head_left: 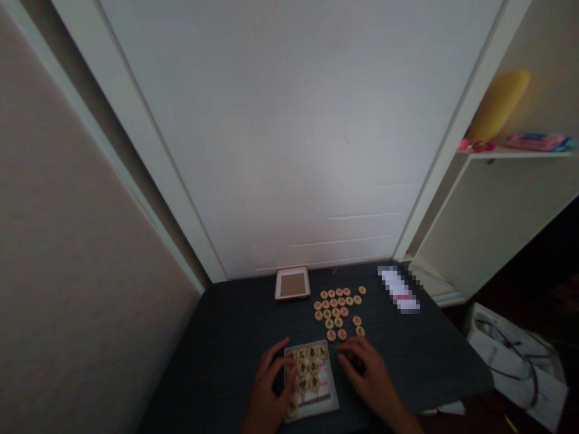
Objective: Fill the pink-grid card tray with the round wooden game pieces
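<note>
A small square box (332,402) lies near the front of the dark table (226,337), holding several round wooden game pieces (311,366) with characters on them. My left hand (268,386) rests against the box's left side, fingers curled on its edge. Just right of the box my right hand (367,372) lies on the table with fingers stretched forward, their tips close to the nearest loose pieces. Behind the box several loose round pieces (338,310) are spread on the table.
The box's lid (292,284) lies inside-up at the table's back edge. A blurred flat object (398,289) sits at the back right. A white wall panel stands behind. A white shelf (511,155) is at right, and white bags (515,361) lie on the floor.
</note>
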Demonstrator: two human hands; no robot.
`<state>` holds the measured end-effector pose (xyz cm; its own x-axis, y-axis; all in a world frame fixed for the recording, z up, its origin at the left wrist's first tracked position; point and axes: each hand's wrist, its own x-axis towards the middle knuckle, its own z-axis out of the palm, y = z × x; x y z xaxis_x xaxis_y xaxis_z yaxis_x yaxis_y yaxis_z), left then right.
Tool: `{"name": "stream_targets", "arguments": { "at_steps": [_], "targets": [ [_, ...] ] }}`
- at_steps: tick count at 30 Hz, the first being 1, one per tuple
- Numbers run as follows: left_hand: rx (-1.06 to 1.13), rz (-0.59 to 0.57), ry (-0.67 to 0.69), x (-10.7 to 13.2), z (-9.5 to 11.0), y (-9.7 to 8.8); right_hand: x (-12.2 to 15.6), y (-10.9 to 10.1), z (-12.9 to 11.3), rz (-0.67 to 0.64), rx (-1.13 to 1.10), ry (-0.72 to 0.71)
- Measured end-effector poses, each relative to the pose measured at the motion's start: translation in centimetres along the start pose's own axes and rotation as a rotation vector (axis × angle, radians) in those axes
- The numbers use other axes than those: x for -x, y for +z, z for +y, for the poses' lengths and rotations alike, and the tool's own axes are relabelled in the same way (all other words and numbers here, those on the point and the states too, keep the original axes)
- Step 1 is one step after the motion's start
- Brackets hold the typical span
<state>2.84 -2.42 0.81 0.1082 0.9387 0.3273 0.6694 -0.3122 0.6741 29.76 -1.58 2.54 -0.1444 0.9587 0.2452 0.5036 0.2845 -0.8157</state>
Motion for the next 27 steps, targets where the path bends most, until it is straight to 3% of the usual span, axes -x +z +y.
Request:
{"name": "stream_targets", "arguments": {
  "at_steps": [7,18,27],
  "targets": [
    [0.029,0.012,-0.01,-0.1,-0.4,0.1,-3.7,-3.5,2.0,0.052,0.169,-0.059],
    [0.055,0.073,-0.023,-0.1,-0.4,0.1,-6.2,-3.8,2.8,-0.025,0.335,-0.165],
    [0.078,0.074,-0.042,-0.1,-1.3,0.4,-11.3,-7.3,5.4,-0.044,0.519,-0.178]
  ]
}}
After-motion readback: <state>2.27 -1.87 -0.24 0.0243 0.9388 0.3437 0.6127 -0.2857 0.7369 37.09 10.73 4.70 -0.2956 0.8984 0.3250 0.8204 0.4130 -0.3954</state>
